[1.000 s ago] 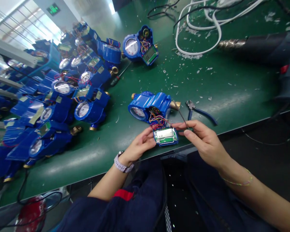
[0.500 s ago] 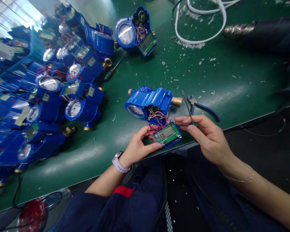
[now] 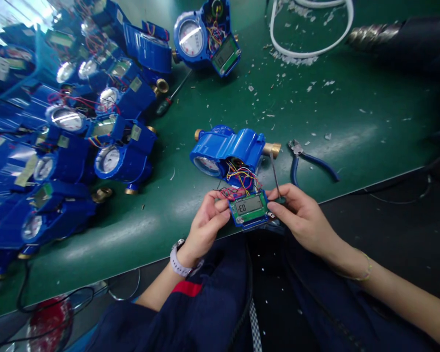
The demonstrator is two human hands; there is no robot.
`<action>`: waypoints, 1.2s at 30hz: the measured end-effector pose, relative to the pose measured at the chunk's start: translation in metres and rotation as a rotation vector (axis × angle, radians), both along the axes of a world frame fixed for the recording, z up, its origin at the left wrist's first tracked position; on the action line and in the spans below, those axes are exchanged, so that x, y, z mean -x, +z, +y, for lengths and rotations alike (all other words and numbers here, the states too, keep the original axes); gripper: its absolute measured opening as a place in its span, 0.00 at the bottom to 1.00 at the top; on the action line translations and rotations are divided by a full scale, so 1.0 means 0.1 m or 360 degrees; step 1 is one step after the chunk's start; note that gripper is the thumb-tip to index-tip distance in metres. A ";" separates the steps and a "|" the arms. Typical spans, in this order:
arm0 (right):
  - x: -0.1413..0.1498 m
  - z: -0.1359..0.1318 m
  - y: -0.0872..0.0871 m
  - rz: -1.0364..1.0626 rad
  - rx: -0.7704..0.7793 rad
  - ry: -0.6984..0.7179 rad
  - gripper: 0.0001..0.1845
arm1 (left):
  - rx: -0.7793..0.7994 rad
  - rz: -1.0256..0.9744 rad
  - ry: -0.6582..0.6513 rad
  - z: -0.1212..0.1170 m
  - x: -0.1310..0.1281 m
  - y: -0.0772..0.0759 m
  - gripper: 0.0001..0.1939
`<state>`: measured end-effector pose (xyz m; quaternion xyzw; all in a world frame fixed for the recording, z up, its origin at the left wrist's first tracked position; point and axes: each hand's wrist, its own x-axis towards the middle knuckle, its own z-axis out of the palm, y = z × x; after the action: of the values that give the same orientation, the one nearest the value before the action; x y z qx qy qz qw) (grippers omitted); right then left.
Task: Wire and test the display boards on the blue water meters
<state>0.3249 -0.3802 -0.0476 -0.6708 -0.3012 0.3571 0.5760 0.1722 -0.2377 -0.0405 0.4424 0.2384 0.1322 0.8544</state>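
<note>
A blue water meter [image 3: 227, 149] with brass ends lies open on the green bench near its front edge. Coloured wires [image 3: 241, 180] run from it to a small green display board [image 3: 248, 209] in a blue frame, whose screen reads "E0". My left hand [image 3: 205, 222] pinches the board's left side. My right hand [image 3: 300, 215] grips its right side and also holds thin metal tweezers [image 3: 275, 175] that point up toward the meter.
Blue-handled cutters [image 3: 308, 159] lie right of the meter. Several blue meters [image 3: 106, 122] crowd the left of the bench, and another open one [image 3: 205, 36] sits at the back. A white cable [image 3: 315, 46], a dark heat gun [image 3: 399, 36] and a screwdriver [image 3: 170, 100] lie around.
Both hands have closed in on the display board; my right hand came left with the tweezers and now touches its right side. The board turned to face me squarely.
</note>
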 end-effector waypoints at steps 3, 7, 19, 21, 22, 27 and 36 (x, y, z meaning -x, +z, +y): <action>-0.03 0.06 0.03 0.0175 -0.0011 0.0040 0.08 | 0.0174 0.0089 -0.0119 0.04 0.02 0.02 0.20; -0.07 0.11 0.05 0.0174 -0.0054 0.0095 0.08 | 0.0276 0.0117 -0.0387 0.19 -0.02 -0.02 0.33; -0.23 0.20 0.06 0.0193 -0.0144 0.0293 0.07 | -0.0895 -0.0090 -0.1268 0.65 -0.39 -0.05 0.57; -0.22 0.19 0.06 0.0163 -0.0124 0.0256 0.06 | -0.0969 -0.0139 -0.1292 0.63 -0.41 -0.04 0.55; -0.21 0.18 0.06 0.0142 -0.0114 0.0231 0.06 | -0.0995 -0.0168 -0.1290 0.61 -0.42 -0.04 0.53; -0.22 0.05 0.12 0.0032 -0.0044 0.0018 0.07 | -0.1029 -0.0285 -0.1150 0.57 -0.43 -0.06 0.48; -0.23 -0.52 0.56 -0.0836 0.0204 0.0335 0.18 | -0.0944 -0.0366 -0.1219 0.57 -0.39 -0.12 0.51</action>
<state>0.3475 -0.4321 0.0087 -0.7404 -0.4848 0.2473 0.3946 0.2117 -0.1803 -0.0524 0.7048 -0.0849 -0.0809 0.6996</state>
